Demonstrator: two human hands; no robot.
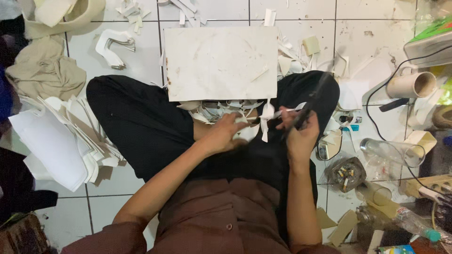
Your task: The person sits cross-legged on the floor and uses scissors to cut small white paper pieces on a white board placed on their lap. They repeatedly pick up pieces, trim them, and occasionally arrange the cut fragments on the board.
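I sit cross-legged on a tiled floor in black trousers. My left hand point(225, 132) grips a white cut piece of sheet material point(266, 114) over my lap. My right hand point(300, 133) holds black scissors point(311, 102), blurred by motion, with the blades pointing up and away beside the white piece. A pile of white offcuts point(213, 111) lies between my knees, just under the near edge of a white rectangular board point(220, 62).
A stack of white and brown cut pieces point(66, 136) lies at my left knee. On the right stand a paper roll point(412, 84), a clear bottle point(391, 152), a glass ashtray point(345, 173) and a black cable point(376, 94). Cloth point(44, 70) lies at the far left.
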